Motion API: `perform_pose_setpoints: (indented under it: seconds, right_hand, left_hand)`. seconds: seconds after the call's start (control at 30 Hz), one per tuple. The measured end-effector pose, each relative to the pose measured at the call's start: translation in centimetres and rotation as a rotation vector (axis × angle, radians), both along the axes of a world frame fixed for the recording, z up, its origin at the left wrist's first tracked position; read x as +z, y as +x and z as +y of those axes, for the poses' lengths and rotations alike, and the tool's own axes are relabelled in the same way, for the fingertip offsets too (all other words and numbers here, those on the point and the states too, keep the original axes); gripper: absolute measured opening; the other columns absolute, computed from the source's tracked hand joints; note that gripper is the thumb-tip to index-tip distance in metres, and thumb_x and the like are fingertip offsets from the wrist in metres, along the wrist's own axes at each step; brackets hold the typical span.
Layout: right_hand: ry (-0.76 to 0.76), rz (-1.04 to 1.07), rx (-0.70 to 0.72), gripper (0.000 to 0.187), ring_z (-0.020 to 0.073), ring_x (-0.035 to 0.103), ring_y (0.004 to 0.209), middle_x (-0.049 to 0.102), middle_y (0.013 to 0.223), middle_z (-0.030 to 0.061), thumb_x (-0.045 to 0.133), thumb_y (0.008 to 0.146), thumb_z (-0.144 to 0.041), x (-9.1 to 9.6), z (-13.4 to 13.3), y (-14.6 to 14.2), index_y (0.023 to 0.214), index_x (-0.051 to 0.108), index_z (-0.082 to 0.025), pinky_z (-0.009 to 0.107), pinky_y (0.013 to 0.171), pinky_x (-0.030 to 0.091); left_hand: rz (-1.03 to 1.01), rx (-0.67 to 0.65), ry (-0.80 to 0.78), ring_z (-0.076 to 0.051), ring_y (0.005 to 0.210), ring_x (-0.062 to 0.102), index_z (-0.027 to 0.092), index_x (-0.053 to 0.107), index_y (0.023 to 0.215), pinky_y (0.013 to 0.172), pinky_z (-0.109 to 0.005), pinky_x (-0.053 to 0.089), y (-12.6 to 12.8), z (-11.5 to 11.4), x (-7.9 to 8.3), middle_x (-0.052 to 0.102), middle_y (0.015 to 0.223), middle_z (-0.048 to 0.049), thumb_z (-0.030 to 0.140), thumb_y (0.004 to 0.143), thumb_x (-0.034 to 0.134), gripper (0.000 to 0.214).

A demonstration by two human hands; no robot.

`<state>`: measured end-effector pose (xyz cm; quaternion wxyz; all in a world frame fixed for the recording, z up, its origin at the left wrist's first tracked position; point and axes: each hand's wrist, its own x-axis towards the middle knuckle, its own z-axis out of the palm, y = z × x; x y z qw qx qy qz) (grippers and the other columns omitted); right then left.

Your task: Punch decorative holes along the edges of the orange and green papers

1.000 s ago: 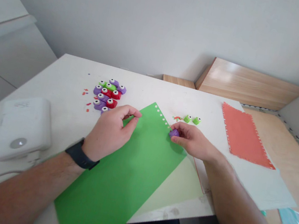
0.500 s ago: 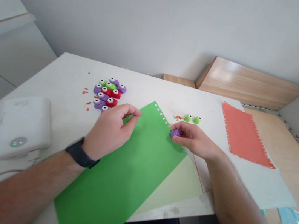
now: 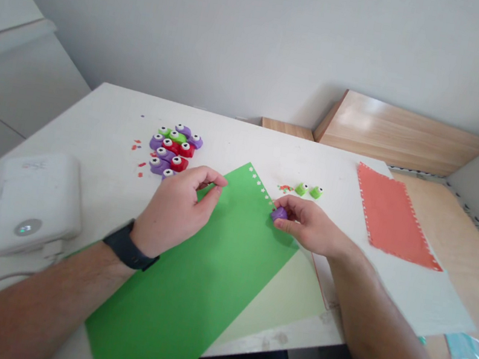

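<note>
My right hand (image 3: 308,222) is closed around a small purple craft punch (image 3: 279,214), set at the upper right edge of a green sheet of paper (image 3: 210,272). A row of small star-shaped holes runs along that edge above the punch. My left hand (image 3: 184,207), with a dark band on the wrist, has thumb and forefinger pinched at the sheet's upper left edge. Two green punches (image 3: 309,190) stand beyond my right hand, near a little heap of coloured paper bits (image 3: 285,188).
Several purple, red and green punches (image 3: 174,147) cluster beyond my left hand, with scattered paper bits. At left stands a white device (image 3: 40,201) with a cable. An orange sheet (image 3: 396,218) with punched edges lies at right on a pale sheet (image 3: 434,304). A pale green sheet (image 3: 279,299) is under the green one.
My right hand and the purple punch have shifted very slightly left along the paper's edge. My left hand stays in place.
</note>
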<state>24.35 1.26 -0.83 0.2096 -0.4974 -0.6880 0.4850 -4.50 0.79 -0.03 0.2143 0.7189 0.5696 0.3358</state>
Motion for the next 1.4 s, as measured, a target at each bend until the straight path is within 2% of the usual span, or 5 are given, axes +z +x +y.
perform_pose_setpoints:
  seconds: [0.2,0.33,0.67,0.97,1.4]
  right_hand:
    - [0.028,-0.029,-0.033,0.023,0.0153,0.053,0.075,0.062,0.084,0.0005,0.07,0.085,-0.027,0.0,0.0,-0.2,0.105,0.067,-0.018,0.031,0.07,0.044]
    - [0.04,-0.032,-0.048,0.023,0.016,0.053,0.075,0.062,0.084,0.0009,0.07,0.083,-0.028,0.1,0.0,-0.4,0.104,0.067,-0.018,0.031,0.069,0.043]
    - [0.085,-0.1,-0.037,0.021,0.0161,0.052,0.075,0.061,0.084,0.0004,0.067,0.085,-0.028,-0.1,0.1,-0.7,0.104,0.066,-0.018,0.031,0.07,0.042]
    - [0.222,-0.202,-0.016,0.016,0.0177,0.056,0.078,0.065,0.088,0.0021,0.065,0.088,-0.024,0.5,-0.3,-1.2,0.103,0.065,-0.021,0.032,0.073,0.041]
    - [0.181,-0.231,0.013,0.018,0.0171,0.056,0.077,0.064,0.086,0.0011,0.067,0.087,-0.025,0.4,-0.3,-0.8,0.105,0.066,-0.021,0.031,0.072,0.042]
  left_hand:
    - [-0.002,0.002,0.001,-0.016,0.07,0.063,0.025,0.07,0.105,0.074,-0.031,0.05,0.0,0.0,-0.1,0.076,0.099,0.0021,0.033,0.096,0.059,0.017]
    - [-0.004,0.006,0.004,-0.018,0.081,0.067,0.025,0.07,0.106,0.076,-0.032,0.051,0.0,0.2,-0.2,0.076,0.104,0.0004,0.033,0.095,0.059,0.018]
    - [0.006,0.005,-0.013,-0.02,0.087,0.07,0.025,0.07,0.106,0.081,-0.032,0.053,0.0,0.3,-0.2,0.077,0.106,-0.0005,0.034,0.094,0.058,0.02]
    - [0.02,-0.005,-0.016,-0.021,0.088,0.069,0.025,0.07,0.107,0.081,-0.034,0.053,0.0,0.2,-0.3,0.077,0.106,-0.0013,0.036,0.095,0.057,0.02]
    - [0.034,-0.019,-0.017,-0.02,0.083,0.067,0.024,0.07,0.106,0.078,-0.033,0.052,0.1,0.1,-0.2,0.076,0.104,-0.0013,0.035,0.096,0.057,0.02]
